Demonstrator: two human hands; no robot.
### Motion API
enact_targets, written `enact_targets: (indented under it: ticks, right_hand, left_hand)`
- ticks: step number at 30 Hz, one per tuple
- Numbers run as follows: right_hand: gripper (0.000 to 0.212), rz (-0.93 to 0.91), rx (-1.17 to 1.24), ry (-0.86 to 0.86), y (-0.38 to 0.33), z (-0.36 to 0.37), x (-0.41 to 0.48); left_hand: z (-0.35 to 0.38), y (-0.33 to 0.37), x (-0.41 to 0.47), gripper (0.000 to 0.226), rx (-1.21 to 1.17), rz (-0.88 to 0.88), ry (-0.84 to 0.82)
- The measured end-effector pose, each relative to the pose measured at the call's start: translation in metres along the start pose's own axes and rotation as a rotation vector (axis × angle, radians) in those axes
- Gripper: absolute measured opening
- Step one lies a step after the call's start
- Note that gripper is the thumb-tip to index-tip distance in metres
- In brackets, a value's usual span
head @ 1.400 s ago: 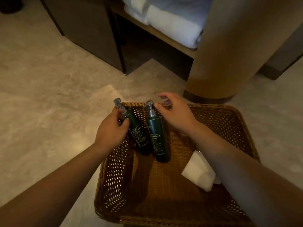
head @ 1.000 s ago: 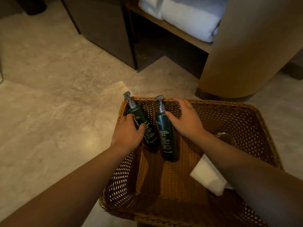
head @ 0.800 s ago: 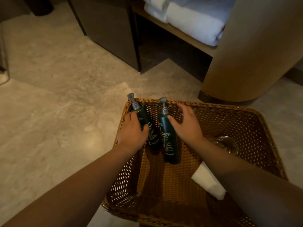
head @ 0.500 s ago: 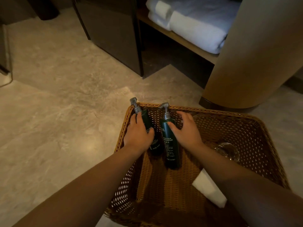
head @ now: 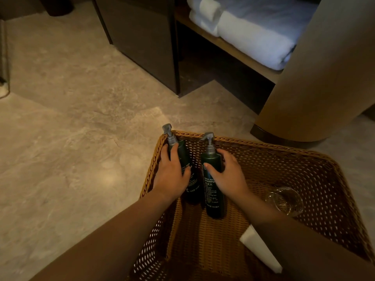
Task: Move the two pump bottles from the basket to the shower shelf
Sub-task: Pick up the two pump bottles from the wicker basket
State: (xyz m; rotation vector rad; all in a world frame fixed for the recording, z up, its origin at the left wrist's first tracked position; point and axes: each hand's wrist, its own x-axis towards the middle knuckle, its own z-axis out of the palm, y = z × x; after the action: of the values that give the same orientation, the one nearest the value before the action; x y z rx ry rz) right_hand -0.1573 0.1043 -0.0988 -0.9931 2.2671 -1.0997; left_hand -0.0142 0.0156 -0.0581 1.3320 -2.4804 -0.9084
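Two dark green pump bottles with grey pump heads stand inside a woven wicker basket (head: 300, 157) on the floor. The left bottle (head: 187, 159) leans against the basket's far left corner, and my left hand (head: 171, 173) is wrapped around its upper body. The right bottle (head: 212, 189), labelled shampoo, stands beside it, and my right hand (head: 227, 175) grips it just under the pump. Both bottle bases rest on the basket bottom. No shower shelf is in view.
A clear glass (head: 286, 200) and a folded white cloth (head: 260, 249) lie in the basket's right part. Beyond it stand a dark cabinet (head: 142, 37), a wooden shelf with folded white towels (head: 253, 31) and a rounded tan column (head: 322, 78). Stone floor spreads to the left.
Both hands have closed in from above the bottles and now grip them. The camera has tilted up slightly, and the glass has come into view.
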Motion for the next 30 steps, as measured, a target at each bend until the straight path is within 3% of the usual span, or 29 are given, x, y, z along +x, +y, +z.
enact_targets:
  ticks: [9, 23, 30]
  right_hand:
    - [0.060, -0.037, 0.033, -0.012, 0.010, 0.007, 0.003]
    - [0.056, -0.047, 0.212, -0.073, 0.027, -0.015, -0.005]
    - [0.053, -0.087, 0.188, -0.050, 0.029, -0.028, -0.011]
  left_hand:
    - [0.009, -0.001, -0.007, 0.072, -0.149, 0.017, 0.094]
    - [0.033, 0.007, -0.002, 0.076, -0.287, -0.098, 0.257]
    - [0.036, 0.003, 0.004, 0.074, -0.250, 0.079, 0.164]
